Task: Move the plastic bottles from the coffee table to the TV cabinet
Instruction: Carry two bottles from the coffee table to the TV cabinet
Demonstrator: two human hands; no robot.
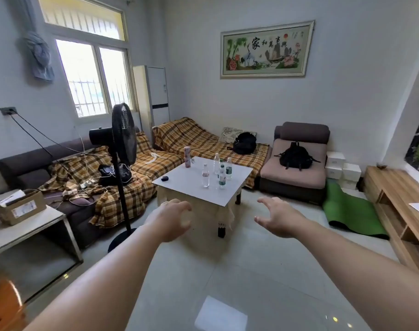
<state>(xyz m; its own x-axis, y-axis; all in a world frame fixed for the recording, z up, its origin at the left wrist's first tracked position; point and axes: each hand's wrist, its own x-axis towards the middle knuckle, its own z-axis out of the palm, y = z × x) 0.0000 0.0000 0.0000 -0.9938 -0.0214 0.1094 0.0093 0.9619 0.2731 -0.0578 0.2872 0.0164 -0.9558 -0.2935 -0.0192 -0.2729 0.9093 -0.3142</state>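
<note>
Several clear plastic bottles stand upright on the white coffee table (179,185) in the middle of the room: one with a pale label (205,176) at the front, one with a green label (222,177) beside it, and others (229,168) behind. The wooden TV cabinet (395,199) runs along the right wall. My left hand (173,217) and my right hand (279,217) are stretched forward over the floor, short of the table's near edge, fingers apart and holding nothing.
A black standing fan (122,134) stands left of the table. A plaid-covered sofa (141,168) wraps behind it, with a backpack on an armchair (296,177). A pink tube (187,157) and a small dark case (165,178) share the tabletop. A green mat (349,211) lies by the cabinet.
</note>
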